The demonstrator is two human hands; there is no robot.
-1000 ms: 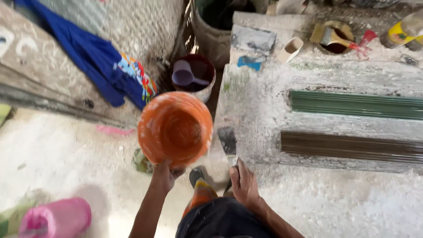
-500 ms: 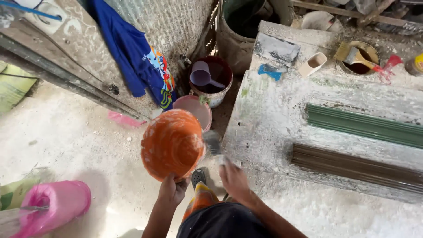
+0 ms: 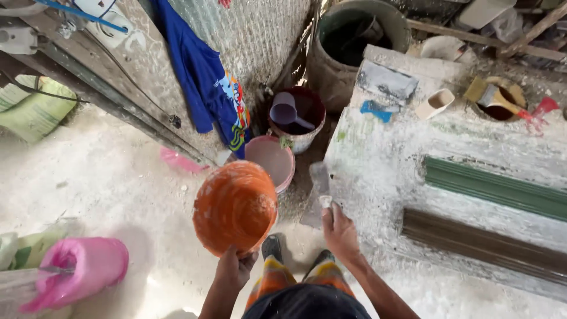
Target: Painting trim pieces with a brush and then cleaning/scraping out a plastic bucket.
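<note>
Nearest the camera, the left hand (image 3: 234, 269) is closed around the lower rim of an orange plastic bowl (image 3: 235, 207), which is held tipped so that its plaster-smeared outside is turned toward the camera. Its mouth faces away and downward, toward the pink bucket (image 3: 273, 159) just beyond it, so its axis runs from the hand toward that bucket. Whether anything remains inside the bowl cannot be told, since its inside is hidden.

The right hand (image 3: 339, 233) is wrapped around the handle of a putty knife (image 3: 319, 180). The knife's long axis runs almost straight away from the person, with the blade pointing forward and slightly left, held over the edge of the white-coated workbench (image 3: 390, 177). The blade is blurred, and any load on it cannot be made out.

As a judgement, the work is in a middle stage: the bench top is already coated in white, while the green strip bundle (image 3: 496, 189) and the brown strip bundle (image 3: 484, 242) lying on it look uncoated.

Farther off, a dark red bucket (image 3: 307, 133) holding a purple scoop (image 3: 286, 112) stands beside a blue shirt (image 3: 204, 82) hung on the wall. A paintbrush (image 3: 493, 97) rests across a tin at the bench's far end.
</note>
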